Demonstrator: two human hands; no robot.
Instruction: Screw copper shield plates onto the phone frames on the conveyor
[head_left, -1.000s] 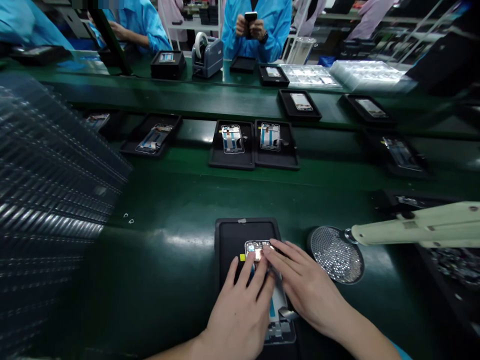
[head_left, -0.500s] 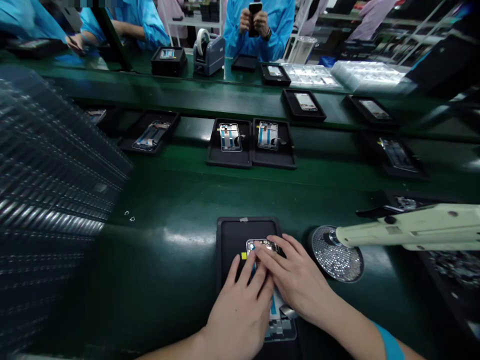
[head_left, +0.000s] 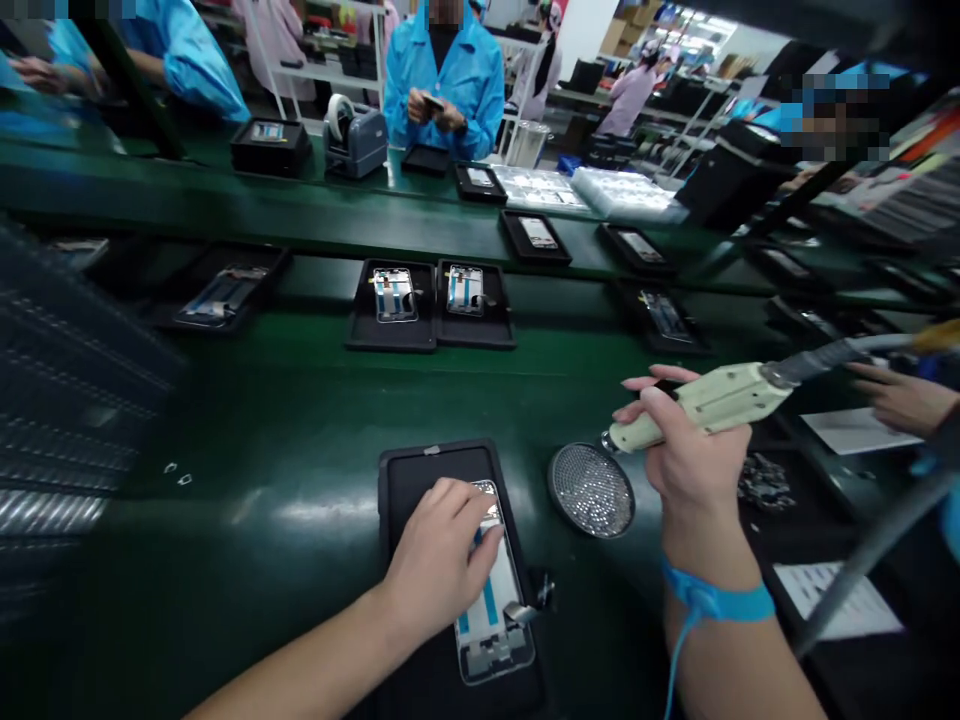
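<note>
A phone frame (head_left: 491, 620) lies in a black tray (head_left: 409, 480) on the green bench in front of me. My left hand (head_left: 439, 560) rests on the frame's upper part, fingers curled down onto it. My right hand (head_left: 686, 455) is raised to the right, wrapped round the pale green electric screwdriver (head_left: 720, 400), whose tip points down-left toward a round mesh dish of screws (head_left: 591, 490). A blue wrist strap (head_left: 716, 600) circles my right wrist.
Two black trays with phone frames (head_left: 431, 305) sit on the belt ahead, with more trays to the left (head_left: 217, 295) and right (head_left: 664, 315). A stack of clear trays (head_left: 67, 400) stands at left. People in blue coats work across the line; another person's hand (head_left: 904, 395) is at right.
My right hand left the phone frame, rose to the right and took hold of the screwdriver. My left hand stayed on the frame. The view swung up and right.
</note>
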